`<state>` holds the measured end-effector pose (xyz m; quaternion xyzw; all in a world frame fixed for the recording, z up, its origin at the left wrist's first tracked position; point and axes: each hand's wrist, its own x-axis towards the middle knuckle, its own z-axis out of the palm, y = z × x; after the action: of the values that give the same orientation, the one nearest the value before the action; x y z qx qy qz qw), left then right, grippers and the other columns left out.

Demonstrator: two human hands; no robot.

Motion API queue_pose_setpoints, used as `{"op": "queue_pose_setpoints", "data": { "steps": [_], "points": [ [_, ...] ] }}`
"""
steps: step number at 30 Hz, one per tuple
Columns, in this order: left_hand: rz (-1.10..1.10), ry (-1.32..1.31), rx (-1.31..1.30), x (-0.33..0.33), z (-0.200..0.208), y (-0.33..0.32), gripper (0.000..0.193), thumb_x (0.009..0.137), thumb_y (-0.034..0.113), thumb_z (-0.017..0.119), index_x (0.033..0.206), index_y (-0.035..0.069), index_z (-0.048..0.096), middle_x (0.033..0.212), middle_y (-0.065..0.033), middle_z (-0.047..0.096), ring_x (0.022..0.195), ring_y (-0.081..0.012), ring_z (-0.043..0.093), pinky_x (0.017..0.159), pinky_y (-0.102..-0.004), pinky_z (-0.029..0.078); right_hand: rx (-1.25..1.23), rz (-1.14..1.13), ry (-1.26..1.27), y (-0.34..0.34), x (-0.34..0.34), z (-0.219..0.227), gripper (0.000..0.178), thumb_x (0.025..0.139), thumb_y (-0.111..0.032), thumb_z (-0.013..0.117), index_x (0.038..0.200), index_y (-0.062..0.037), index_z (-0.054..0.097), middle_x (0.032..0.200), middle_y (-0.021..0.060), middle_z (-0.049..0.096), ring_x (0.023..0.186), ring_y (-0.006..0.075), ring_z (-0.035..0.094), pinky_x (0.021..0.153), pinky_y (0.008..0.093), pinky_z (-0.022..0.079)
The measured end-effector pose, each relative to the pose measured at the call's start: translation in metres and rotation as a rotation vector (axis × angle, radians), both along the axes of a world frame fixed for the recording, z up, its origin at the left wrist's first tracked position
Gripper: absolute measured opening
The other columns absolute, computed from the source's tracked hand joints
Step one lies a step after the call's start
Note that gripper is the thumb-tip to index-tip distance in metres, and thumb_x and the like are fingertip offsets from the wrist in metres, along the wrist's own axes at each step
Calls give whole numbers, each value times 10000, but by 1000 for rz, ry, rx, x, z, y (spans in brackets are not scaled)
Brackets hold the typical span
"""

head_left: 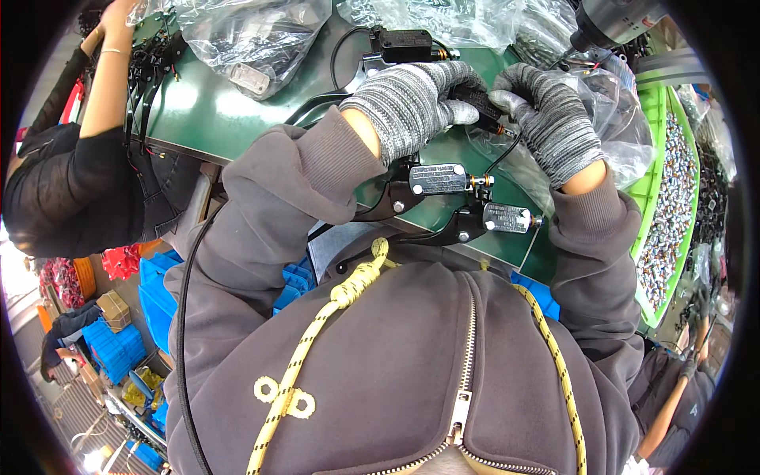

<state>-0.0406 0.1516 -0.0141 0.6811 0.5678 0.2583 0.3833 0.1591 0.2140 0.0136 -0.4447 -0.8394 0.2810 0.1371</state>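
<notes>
Nearest the camera is the person's own grey hooded top (372, 380), with a metal zip (473, 332) down its front and a yellow, black-flecked drawstring (294, 356) knotted near the collar. Beyond it, both hands wear striped grey gloves and meet over a green worktop (178, 99).

The left hand (412, 103) is curled, thumb and fingers closed on a dark block (476, 101). That block lies at the fingertips, just to the right of the palm and between the two hands, tilted down toward the right. The right hand (546, 115) is bent narrow, its thumb and fingertips at or just beside the block's right part — whether they grip it, I cannot tell.

Below the hands sit two lever assemblies, the upper one (438, 179) near the left wrist and the lower one (507, 219) farther right, closer to the person. Another black lever body (404, 45) lies just beyond the left hand.

Clear plastic bags (249, 39) cover the far worktop, and a power tool (621, 24) points in from the upper right. Right of the right forearm stands a bright green tray (651, 273) — full of small metal parts (669, 214). At left, a co-worker's arm (109, 75) reaches toward dark levers (146, 87).
</notes>
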Motion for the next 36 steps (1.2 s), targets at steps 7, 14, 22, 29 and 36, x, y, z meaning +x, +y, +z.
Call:
{"op": "queue_pose_setpoints", "data": {
  "steps": [7, 14, 22, 29, 36],
  "points": [
    [3, 103, 29, 0, 18, -3, 356, 901, 229, 732, 1215, 76, 660, 1042, -135, 723, 974, -210, 689, 885, -342, 541, 7, 32, 24, 0, 3, 12, 170, 862, -129, 751, 988, -28, 700, 879, 128, 728, 784, 234, 684, 754, 328, 527],
    [29, 85, 31, -1, 12, -4, 368, 894, 243, 736, 1218, 85, 661, 1043, -140, 721, 982, -219, 692, 881, -350, 544, 79, 33, 65, -5, 2, 2, 185, 843, -118, 757, 1001, -33, 713, 883, 125, 731, 806, 237, 696, 754, 335, 532],
    [14, -20, -6, -2, -3, 1, 376, 886, 161, 748, 1232, 57, 643, 1090, -99, 724, 1025, -175, 675, 925, -319, 537, 93, 91, 71, -2, 3, 5, 182, 853, -122, 752, 1000, -20, 717, 887, 117, 732, 814, 221, 696, 762, 344, 535],
    [-36, -114, -18, -3, -1, 3, 347, 901, 109, 725, 1229, 41, 635, 1115, -89, 718, 1070, -160, 664, 961, -305, 526, 169, 193, 47, 1, 12, 10, 144, 863, -113, 732, 978, -27, 722, 844, 119, 723, 782, 238, 693, 748, 338, 540],
    [-19, -98, -19, 0, -2, 2, 342, 899, 132, 728, 1218, 46, 640, 1101, -88, 722, 1066, -160, 667, 961, -300, 524, 148, 33, 3, -10, 7, 6, 140, 872, -72, 726, 992, 1, 719, 859, 138, 730, 771, 209, 703, 746, 330, 548]
  ]
}}
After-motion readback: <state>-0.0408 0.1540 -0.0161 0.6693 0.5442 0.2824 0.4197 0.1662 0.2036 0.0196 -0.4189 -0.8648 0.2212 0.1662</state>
